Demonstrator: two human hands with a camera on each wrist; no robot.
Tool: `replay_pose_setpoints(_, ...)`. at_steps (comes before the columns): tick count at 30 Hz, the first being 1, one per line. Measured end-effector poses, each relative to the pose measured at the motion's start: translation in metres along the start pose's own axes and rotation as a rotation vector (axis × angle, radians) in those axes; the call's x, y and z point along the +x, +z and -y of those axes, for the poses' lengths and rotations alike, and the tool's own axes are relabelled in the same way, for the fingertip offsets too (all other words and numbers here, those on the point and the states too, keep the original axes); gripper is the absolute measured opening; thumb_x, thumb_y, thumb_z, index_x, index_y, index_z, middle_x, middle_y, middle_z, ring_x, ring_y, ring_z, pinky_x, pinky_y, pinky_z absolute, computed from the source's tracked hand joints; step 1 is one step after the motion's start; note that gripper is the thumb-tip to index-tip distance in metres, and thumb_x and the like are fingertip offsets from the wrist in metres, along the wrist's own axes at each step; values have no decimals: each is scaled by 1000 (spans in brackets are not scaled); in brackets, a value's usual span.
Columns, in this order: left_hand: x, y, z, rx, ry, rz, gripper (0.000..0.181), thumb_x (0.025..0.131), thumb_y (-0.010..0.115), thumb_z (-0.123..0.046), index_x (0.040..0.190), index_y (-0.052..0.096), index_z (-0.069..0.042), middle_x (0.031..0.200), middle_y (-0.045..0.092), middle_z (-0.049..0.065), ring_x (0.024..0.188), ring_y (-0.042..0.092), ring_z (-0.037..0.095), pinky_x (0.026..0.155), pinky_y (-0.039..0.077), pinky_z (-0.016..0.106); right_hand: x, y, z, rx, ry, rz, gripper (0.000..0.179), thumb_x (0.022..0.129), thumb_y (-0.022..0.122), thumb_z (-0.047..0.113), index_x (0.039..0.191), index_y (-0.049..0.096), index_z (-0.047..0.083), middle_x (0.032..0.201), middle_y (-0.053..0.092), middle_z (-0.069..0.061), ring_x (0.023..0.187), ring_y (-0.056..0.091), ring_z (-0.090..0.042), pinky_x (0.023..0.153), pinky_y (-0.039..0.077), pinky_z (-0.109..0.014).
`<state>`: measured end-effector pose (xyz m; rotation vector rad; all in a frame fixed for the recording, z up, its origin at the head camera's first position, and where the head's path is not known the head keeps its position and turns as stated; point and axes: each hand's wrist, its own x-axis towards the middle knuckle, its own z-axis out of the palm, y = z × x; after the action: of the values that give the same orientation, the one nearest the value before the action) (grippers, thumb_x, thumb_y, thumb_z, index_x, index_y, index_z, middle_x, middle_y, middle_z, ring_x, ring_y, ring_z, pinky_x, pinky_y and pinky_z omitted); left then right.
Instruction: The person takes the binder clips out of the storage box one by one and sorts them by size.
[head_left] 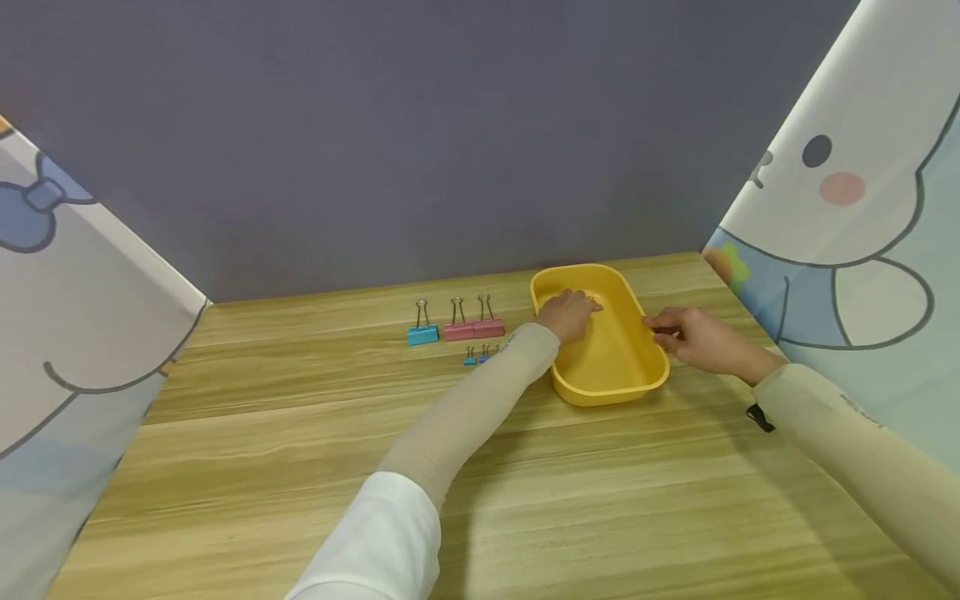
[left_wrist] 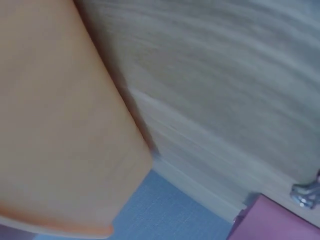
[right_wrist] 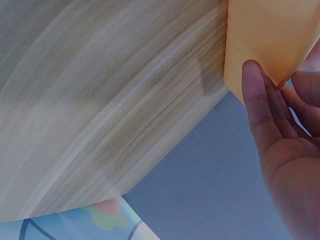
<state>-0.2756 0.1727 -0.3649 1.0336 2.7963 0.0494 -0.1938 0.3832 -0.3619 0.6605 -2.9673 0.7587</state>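
A yellow plastic bin stands on the wooden table. My left hand reaches over its left rim into the far part of the bin. A tiny yellowish thing shows by its fingertips; whether they pinch it is unclear. The left wrist view shows the bin's outer wall, not the hand. At the right rim, my right hand pinches the bin's edge between thumb and fingers, as the right wrist view shows too. Left of the bin, a large blue binder clip stands beside two pink binder clips.
Small binder clips, one teal and one blue, stand in front of the pink ones, with another partly hidden by the left sleeve. A dark grey panel rises behind the table. Cartoon-printed sheets flank both sides.
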Motion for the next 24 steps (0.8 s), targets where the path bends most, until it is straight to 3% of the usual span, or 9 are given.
replay_pose_setpoints(7, 28, 26, 2, -65, -6, -31, 42, 98, 49, -10, 135, 53, -29, 133, 52, -12, 123, 46, 11, 87, 47, 26, -1, 0, 0, -2, 31, 21, 30, 88, 59, -8, 117, 59, -14, 98, 64, -16, 65, 52, -15, 56, 46, -25)
replay_pose_setpoints(11, 37, 32, 3, -27, 50, -47, 27, 99, 50, -11, 121, 63, -21, 112, 63, -5, 100, 58, 10, 79, 48, 24, -1, -1, 0, -13, 20, 16, 30, 87, 59, -8, 116, 59, -14, 98, 64, -16, 65, 52, -16, 56, 46, -25)
replay_pose_setpoints(14, 34, 31, 3, -8, 88, -54, 16, 99, 51, -13, 107, 64, -17, 95, 62, -4, 85, 57, 9, 70, 46, 22, -1, -1, 1, -13, 21, 15, 30, 87, 59, -8, 116, 59, -14, 97, 64, -16, 65, 53, -16, 56, 46, -26)
replay_pose_setpoints(20, 32, 32, 3, 6, 126, -63, 8, 97, 55, -16, 98, 62, -15, 89, 59, -5, 84, 56, 8, 71, 44, 21, -2, -1, 3, -13, 19, 11, 29, 87, 60, -7, 116, 60, -14, 98, 64, -16, 66, 54, -15, 57, 47, -25)
replay_pose_setpoints(24, 32, 30, 5, -41, 165, -92, 10, 97, 53, -14, 91, 61, -13, 82, 58, -3, 76, 54, 9, 66, 43, 21, -3, -2, 4, 1, 16, 12, 29, 88, 60, -7, 115, 59, -15, 99, 64, -18, 67, 54, -15, 57, 47, -25)
